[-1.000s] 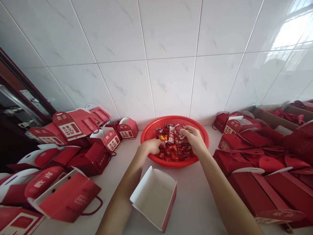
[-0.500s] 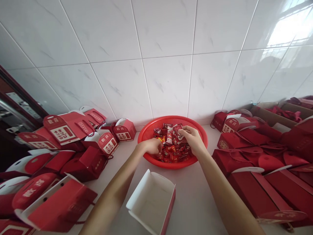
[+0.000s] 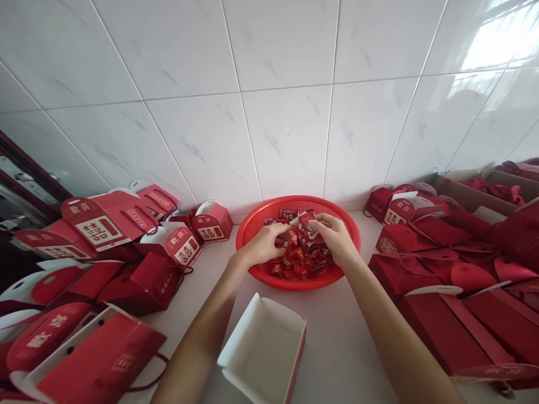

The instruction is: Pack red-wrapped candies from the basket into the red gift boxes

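A round red plastic basket (image 3: 298, 284) stands against the wall with small red wrapped candies (image 3: 301, 261) in it. My right hand (image 3: 336, 238) pinches a dark red packet (image 3: 310, 225) over the basket's right side. Above the candies on the left, my left hand (image 3: 269, 244) has its fingers apart and curved, with candies just beyond the fingertips; nothing is clearly gripped. Between my forearms sits an open box (image 3: 265, 348), white inside and red outside, with nothing in it.
Red gift boxes (image 3: 105, 221) are piled on the left, one with a cord handle. More red boxes (image 3: 446, 331) crowd the right side. Behind those is a cardboard carton (image 3: 458, 193) with red items. A tiled wall (image 3: 290, 140) rises behind the basket.
My left hand has lifted off the candies and moved slightly right, its fingers spreading. My right hand keeps the packet in nearly the same place. The camera view has shifted slightly.
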